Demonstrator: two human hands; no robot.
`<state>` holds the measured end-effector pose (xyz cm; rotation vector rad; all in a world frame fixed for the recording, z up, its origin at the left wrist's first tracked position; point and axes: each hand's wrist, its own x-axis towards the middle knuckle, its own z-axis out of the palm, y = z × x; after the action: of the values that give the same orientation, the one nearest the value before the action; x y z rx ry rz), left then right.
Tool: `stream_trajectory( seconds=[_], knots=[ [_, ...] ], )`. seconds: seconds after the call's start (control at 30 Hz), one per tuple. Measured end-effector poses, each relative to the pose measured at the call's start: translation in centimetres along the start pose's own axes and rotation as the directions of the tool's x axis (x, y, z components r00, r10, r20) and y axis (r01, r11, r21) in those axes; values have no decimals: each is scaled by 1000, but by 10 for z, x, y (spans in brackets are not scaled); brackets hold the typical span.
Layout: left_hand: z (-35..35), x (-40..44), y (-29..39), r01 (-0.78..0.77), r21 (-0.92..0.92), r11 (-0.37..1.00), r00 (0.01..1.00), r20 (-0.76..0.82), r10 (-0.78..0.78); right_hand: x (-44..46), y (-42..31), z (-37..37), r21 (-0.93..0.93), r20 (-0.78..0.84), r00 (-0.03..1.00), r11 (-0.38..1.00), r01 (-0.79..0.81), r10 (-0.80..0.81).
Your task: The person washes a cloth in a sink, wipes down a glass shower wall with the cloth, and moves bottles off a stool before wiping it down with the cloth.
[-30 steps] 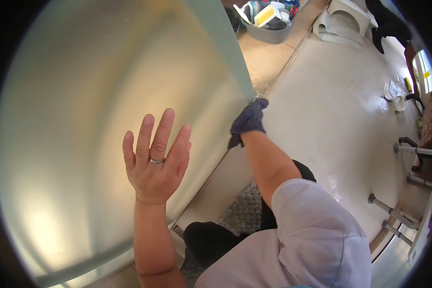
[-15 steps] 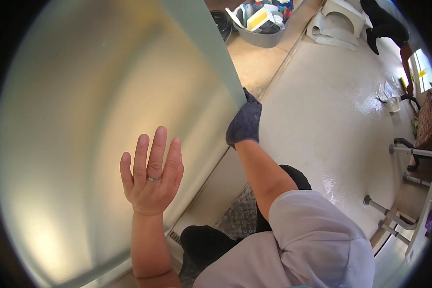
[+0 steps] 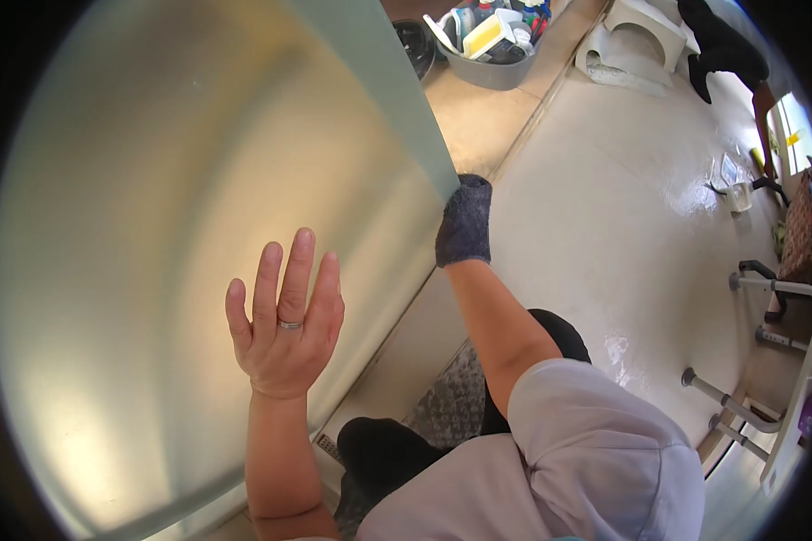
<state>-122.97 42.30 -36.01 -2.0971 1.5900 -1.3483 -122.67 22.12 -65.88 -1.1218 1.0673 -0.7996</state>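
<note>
Left hand [image 3: 289,352], bare and wearing a ring [image 3: 289,325], spreads its fingers over the face of a frosted panel [image 3: 153,270]; whether the palm presses on it cannot be told. Right hand [image 3: 465,236] is covered by a dark grey cloth [image 3: 467,209] at the panel's right edge; the fingers are hidden, so their grip cannot be told. Below the panel's lower right edge are a black-clad knee [image 3: 383,455] and a patterned mat [image 3: 444,410]; a white sleeve [image 3: 568,406] lies farther right. Beyond the panel's upper right edge stands a grey basin [image 3: 492,74] of bottles [image 3: 484,12]. Well right of the panel are a white arched piece [image 3: 650,38] and, nearer the wearer, grey legs [image 3: 731,403] with dark tips.
</note>
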Motion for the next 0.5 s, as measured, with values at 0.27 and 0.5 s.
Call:
stream_trajectory(
  seconds=[0.27, 0.5],
  knots=[
    [3, 0, 2, 9, 10, 1000, 1000, -6, -9, -14, -9, 5, 602, -65, 928, 756, -258, 368],
    [6, -3, 0, -44, 12, 999, 999, -4, 44, -47, 33, 16, 473, -107, 956, 860, -193, 273]
  ],
)
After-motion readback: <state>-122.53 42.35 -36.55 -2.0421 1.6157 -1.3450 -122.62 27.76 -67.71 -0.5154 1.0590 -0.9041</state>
